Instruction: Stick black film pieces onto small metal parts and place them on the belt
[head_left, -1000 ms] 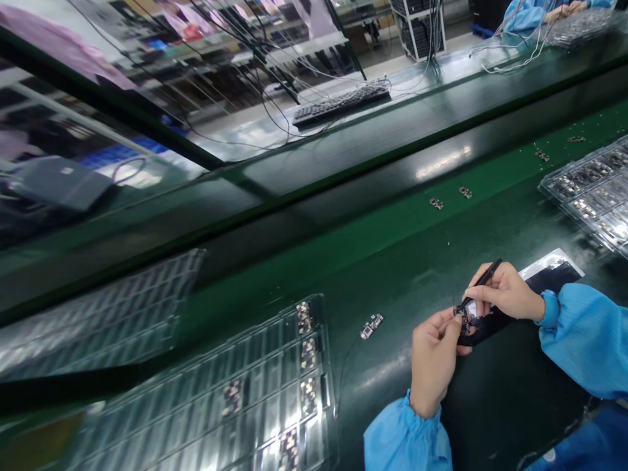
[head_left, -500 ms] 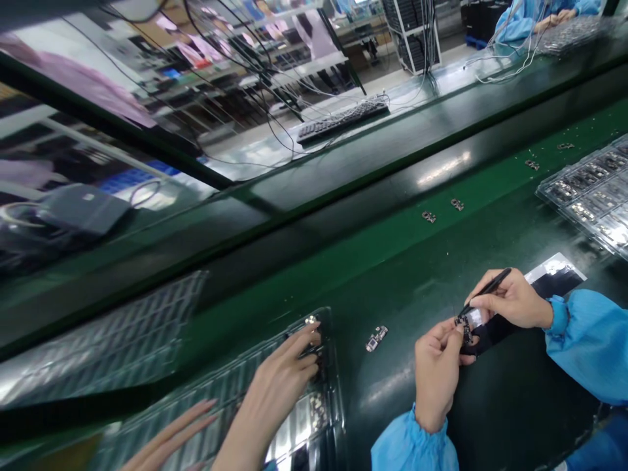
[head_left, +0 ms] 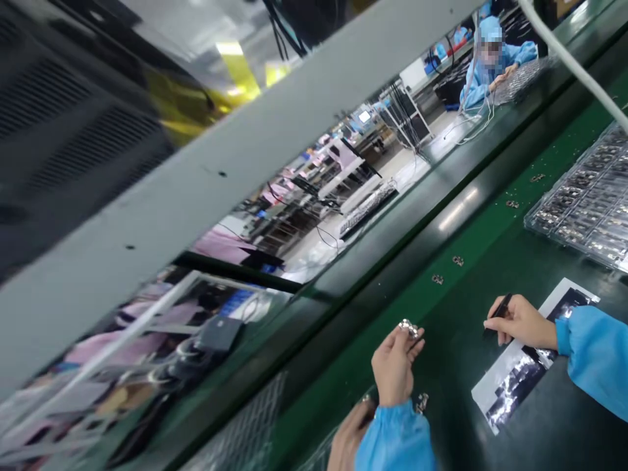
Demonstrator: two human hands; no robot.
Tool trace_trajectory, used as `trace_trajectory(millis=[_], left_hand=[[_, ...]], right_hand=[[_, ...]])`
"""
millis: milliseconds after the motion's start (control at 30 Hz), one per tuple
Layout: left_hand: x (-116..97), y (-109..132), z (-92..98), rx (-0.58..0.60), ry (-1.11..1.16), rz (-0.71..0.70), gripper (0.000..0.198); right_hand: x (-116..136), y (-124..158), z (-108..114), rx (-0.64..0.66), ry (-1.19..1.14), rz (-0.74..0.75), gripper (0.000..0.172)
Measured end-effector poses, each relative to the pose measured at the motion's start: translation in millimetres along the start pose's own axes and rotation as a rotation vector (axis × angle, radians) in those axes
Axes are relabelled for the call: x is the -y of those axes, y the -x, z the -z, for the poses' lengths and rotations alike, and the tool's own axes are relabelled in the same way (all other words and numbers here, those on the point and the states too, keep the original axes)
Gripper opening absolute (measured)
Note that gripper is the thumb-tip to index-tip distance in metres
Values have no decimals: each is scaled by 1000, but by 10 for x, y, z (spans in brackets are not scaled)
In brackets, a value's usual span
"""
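A green-topped assembly bench (head_left: 483, 226) runs diagonally through the frame, a clear plastic tray (head_left: 527, 226) of circuit boards resting at its right end. Small circuit boards (head_left: 458, 261) lie loose in a scattered line across the green surface, with another single board (head_left: 420, 402) lower down. A white-and-black foil sheet (head_left: 510, 386) lies flat toward the bench's near edge, at right.
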State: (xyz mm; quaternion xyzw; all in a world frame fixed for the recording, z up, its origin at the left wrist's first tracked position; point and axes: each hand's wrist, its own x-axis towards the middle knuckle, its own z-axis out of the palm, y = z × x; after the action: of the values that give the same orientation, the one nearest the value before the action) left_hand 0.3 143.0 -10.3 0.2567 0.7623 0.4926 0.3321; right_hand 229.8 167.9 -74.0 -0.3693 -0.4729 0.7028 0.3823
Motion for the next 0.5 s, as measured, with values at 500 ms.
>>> trace_trajectory(millis=[500], left_hand=[[331, 1014, 56, 107, -805, -453, 25]], right_hand=[[308, 152, -37, 13, 79, 17, 29]])
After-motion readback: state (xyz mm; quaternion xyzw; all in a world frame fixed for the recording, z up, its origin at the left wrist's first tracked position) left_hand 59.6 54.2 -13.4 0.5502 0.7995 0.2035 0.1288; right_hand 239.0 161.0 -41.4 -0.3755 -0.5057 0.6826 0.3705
